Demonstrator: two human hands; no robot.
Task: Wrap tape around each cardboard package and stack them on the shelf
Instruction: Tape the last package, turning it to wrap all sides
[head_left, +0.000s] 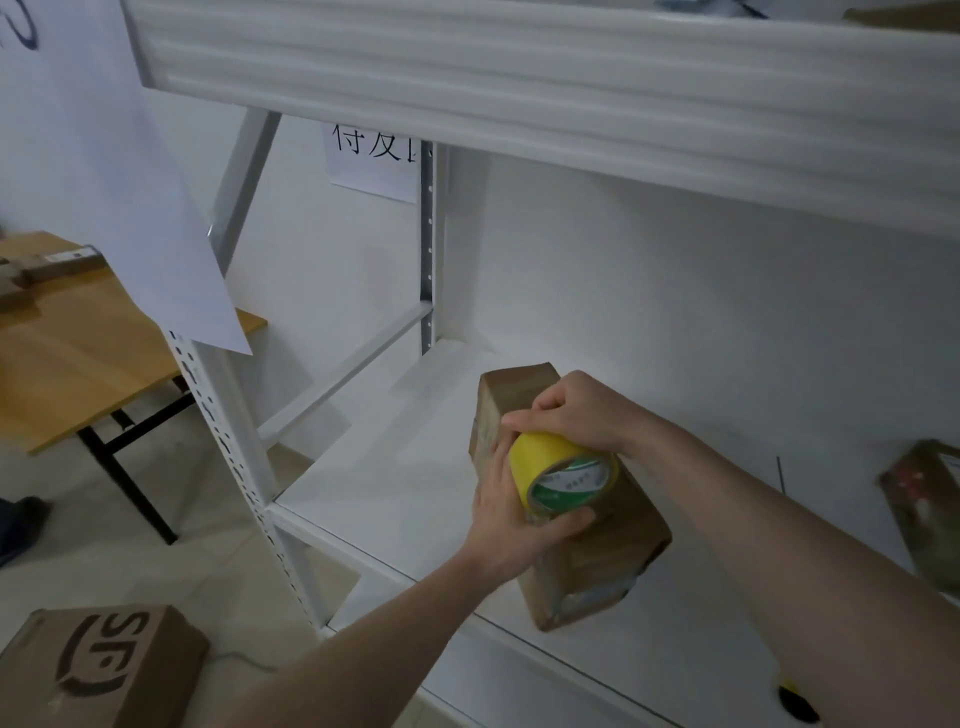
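Package (597, 540) stiff, light (likely) | left hand (511, 512) steadies it, gripping tape roll (563, 475) | right hand (574, 410) pinches roll | hold package's sides

Left of your hands: bare white shelf board (395, 467) runs open to the upright post (228, 431).
Overhead: the upper shelf beam (519, 78) caps your reach.
Right: 1 second package (924, 514) blocks the board's far end.
Centre: the cardboard package (597, 561) fills the middle.

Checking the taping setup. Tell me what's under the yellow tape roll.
The cardboard package on the white shelf sits under the yellow tape roll. Both hands and the roll cover its top face.
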